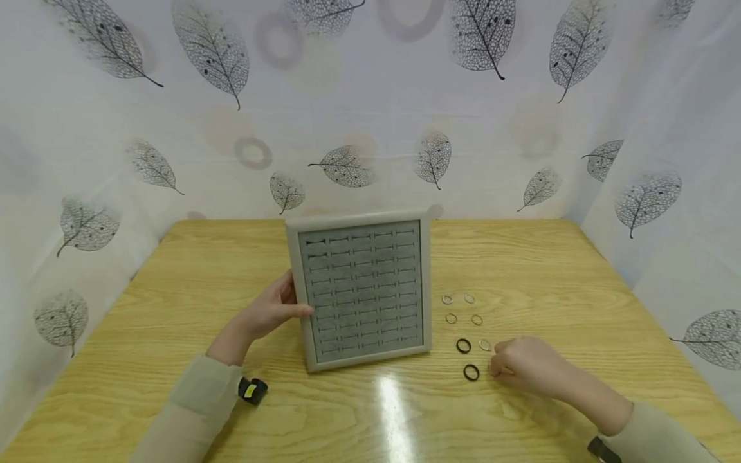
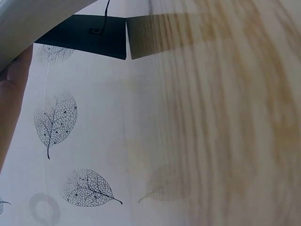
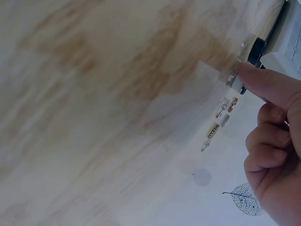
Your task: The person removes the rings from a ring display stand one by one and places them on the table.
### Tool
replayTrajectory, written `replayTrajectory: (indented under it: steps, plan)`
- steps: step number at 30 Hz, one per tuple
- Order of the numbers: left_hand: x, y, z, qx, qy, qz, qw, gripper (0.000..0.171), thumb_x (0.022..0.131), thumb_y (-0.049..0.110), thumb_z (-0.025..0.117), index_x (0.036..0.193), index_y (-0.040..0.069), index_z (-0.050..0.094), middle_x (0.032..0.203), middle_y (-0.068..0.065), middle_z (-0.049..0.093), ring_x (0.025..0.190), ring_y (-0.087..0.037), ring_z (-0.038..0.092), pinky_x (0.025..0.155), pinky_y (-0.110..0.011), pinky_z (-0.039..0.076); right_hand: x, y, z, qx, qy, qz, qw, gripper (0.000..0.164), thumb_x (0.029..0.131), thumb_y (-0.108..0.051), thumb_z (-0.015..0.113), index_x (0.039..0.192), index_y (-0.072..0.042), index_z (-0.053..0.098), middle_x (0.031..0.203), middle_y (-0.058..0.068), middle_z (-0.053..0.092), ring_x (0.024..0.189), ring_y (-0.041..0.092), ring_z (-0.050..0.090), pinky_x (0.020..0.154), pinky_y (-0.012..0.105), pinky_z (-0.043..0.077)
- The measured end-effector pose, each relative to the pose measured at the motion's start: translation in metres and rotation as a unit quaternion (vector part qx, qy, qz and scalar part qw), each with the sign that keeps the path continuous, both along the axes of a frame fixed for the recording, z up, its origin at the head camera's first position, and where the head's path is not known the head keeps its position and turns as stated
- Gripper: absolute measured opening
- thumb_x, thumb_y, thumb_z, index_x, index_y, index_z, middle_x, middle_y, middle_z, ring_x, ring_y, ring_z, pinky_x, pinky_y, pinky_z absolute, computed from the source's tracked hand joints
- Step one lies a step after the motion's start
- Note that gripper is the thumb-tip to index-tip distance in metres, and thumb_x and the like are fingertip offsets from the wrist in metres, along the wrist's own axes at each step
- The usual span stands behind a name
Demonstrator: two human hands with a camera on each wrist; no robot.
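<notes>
My left hand [image 1: 274, 312] grips the left edge of a ring display tray [image 1: 425, 283], its thumb over the front of the frame. The tray leans upright, with rows of slots in a grey slotted pad [image 1: 363, 289]. In the left wrist view only part of the pale frame [image 2: 33, 23] and some of the hand show. Right of the tray, my right hand [image 1: 529, 366] rests low over the table. Its thumb and forefinger pinch a silver ring [image 3: 231, 78], mostly hidden by the fingertips; the other fingers curl into the palm.
Beside the right hand lie two black rings, one upper [image 1: 464, 353] and one lower [image 1: 471, 379]. A thin silver ring [image 1: 484, 350] is just past the fingertips, and several thin metal rings lie farther back. Leaf-patterned cloth [image 1: 370, 96] encloses the wooden table [image 1: 202, 270].
</notes>
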State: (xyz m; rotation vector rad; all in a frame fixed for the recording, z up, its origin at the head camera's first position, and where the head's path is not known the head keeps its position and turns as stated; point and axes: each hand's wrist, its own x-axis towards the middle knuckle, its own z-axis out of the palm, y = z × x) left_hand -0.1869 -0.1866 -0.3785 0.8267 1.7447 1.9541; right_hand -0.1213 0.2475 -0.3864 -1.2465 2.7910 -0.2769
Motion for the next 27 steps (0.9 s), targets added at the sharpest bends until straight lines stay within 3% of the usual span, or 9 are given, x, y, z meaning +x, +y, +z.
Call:
replayTrajectory:
  steps: [7,12,15,19,21,27]
  plan:
    - [-0.001,-0.001,-0.002,0.005,0.006,-0.002,1.0,0.077,0.083,-0.004,0.057,0.141,0.007,0.009,0.132,-0.014,0.038,0.114,-0.023,0.044,0.089,-0.036,0.04,-0.002,0.005,-0.002,0.01,0.03,0.015,0.999,0.016,0.067,-0.009,0.072,0.061,-0.022,0.063,0.059,-0.018,0.035,0.051,-0.003,0.029,0.043,0.015,0.031]
    - [-0.001,-0.001,-0.004,-0.002,0.022,-0.003,0.9998,0.075,0.082,-0.003,0.058,0.141,0.006,0.011,0.13,-0.013,0.04,0.113,-0.024,0.045,0.089,-0.036,0.041,-0.004,0.008,0.001,-0.019,0.017,0.01,1.0,0.012,0.068,-0.008,0.071,0.069,-0.019,0.067,0.063,-0.017,0.047,0.053,-0.004,0.037,0.046,0.017,0.036]
    - [-0.001,-0.001,-0.003,-0.016,0.03,0.005,0.9994,0.076,0.082,-0.002,0.059,0.14,0.005,0.012,0.13,-0.016,0.039,0.113,-0.024,0.045,0.089,-0.036,0.041,-0.005,0.006,0.008,-0.039,0.006,-0.013,0.999,0.008,0.07,-0.011,0.071,0.077,-0.015,0.068,0.067,-0.015,0.052,0.053,-0.004,0.038,0.045,0.017,0.036]
    - [0.001,-0.003,-0.003,-0.06,0.032,0.032,0.9972,0.074,0.081,0.0,0.061,0.14,0.004,0.015,0.13,-0.02,0.038,0.112,-0.023,0.046,0.089,-0.033,0.04,-0.006,0.0,0.016,-0.054,0.012,-0.058,0.997,0.011,0.075,-0.017,0.069,0.084,-0.01,0.067,0.061,-0.017,0.043,0.049,-0.004,0.031,0.041,0.016,0.029]
    - [0.003,-0.005,-0.002,-0.082,0.03,0.044,0.9952,0.072,0.082,0.001,0.06,0.139,0.003,0.017,0.129,-0.021,0.039,0.111,-0.024,0.046,0.089,-0.033,0.041,-0.008,-0.004,0.019,-0.065,0.032,-0.073,0.995,0.012,0.076,-0.018,0.068,0.084,-0.01,0.067,0.058,-0.018,0.036,0.048,-0.003,0.028,0.041,0.016,0.027]
    - [0.01,-0.017,-0.002,-0.127,0.04,0.093,0.9868,0.055,0.088,0.009,0.055,0.134,0.0,0.027,0.126,-0.02,0.041,0.11,-0.024,0.047,0.086,-0.034,0.042,-0.015,-0.014,0.026,-0.093,0.088,-0.104,0.986,0.009,0.077,-0.016,0.068,0.083,-0.01,0.067,0.057,-0.017,0.034,0.048,-0.002,0.026,0.04,0.017,0.025]
